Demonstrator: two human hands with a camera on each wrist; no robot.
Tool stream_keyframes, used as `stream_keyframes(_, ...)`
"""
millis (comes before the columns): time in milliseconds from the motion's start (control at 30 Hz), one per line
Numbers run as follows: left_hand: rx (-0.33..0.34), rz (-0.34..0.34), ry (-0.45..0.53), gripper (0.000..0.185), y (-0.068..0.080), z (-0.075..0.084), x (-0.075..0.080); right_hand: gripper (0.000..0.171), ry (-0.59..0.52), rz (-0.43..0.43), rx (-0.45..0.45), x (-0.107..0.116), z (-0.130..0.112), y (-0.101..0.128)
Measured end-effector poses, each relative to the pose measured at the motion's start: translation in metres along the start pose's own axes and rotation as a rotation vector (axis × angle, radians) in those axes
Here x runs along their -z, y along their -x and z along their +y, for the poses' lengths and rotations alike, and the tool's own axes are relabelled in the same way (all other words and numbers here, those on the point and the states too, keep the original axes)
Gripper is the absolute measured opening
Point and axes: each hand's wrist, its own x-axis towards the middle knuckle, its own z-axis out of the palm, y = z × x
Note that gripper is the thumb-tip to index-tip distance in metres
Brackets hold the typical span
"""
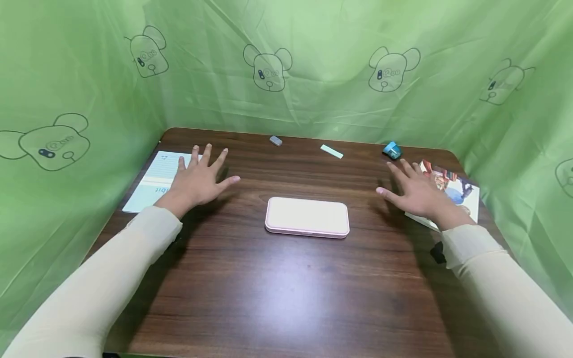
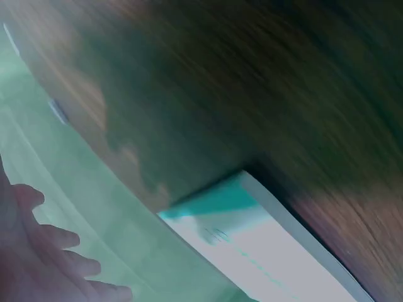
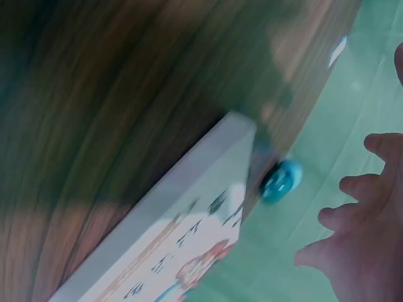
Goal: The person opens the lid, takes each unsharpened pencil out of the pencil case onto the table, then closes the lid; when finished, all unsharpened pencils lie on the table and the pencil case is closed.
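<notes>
From the head view, both hands hover over a dark wooden desk (image 1: 286, 298) with fingers spread and straight, holding nothing. The left hand (image 1: 197, 179) lies over the inner edge of a light blue notebook (image 1: 154, 181) at the desk's left side; the right hand (image 1: 418, 194) lies over the inner edge of an illustrated book (image 1: 456, 191) at the right side. Between the two hands, apart from both, one pale pink case (image 1: 307, 217) lies flat in the middle of the desk, its lid closed.

Only the head view shows that case, and only it shows the three small things along the far edge: one grey eraser (image 1: 275, 140), one pale green strip (image 1: 332, 151), and one small blue object (image 1: 392, 150) just beyond the right hand's fingertips.

The left wrist view is blurred; it gives the notebook's corner (image 2: 252, 245) seen close and straight fingers (image 2: 56, 264) at the lower left. The right wrist view, also blurred, shows the book's thick edge and printed cover (image 3: 189, 251), the blue object (image 3: 281, 180) near its corner, and spread fingers (image 3: 352, 220) at the right.

A green curtain (image 1: 313, 64) printed with bear outlines encloses the desk on three sides. Two cream sleeves (image 1: 112, 278) cover the forearms.
</notes>
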Motion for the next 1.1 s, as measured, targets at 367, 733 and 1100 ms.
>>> stream_keyframes(367,-0.514,-0.012,-0.034,0.095,0.026,0.101,-0.023,0.093,-0.008,-0.004,0.384,-0.042,-0.111,0.014)
stream_keyframes(733,-0.591,-0.065,-0.107,0.089,0.035,0.139,-0.044,0.091,0.069,0.043,0.497,-0.071,-0.146,0.015)
stream_keyframes(1100,-0.698,0.058,-0.169,0.079,0.028,0.138,-0.050,0.096,0.176,0.149,0.522,-0.070,-0.149,0.012)
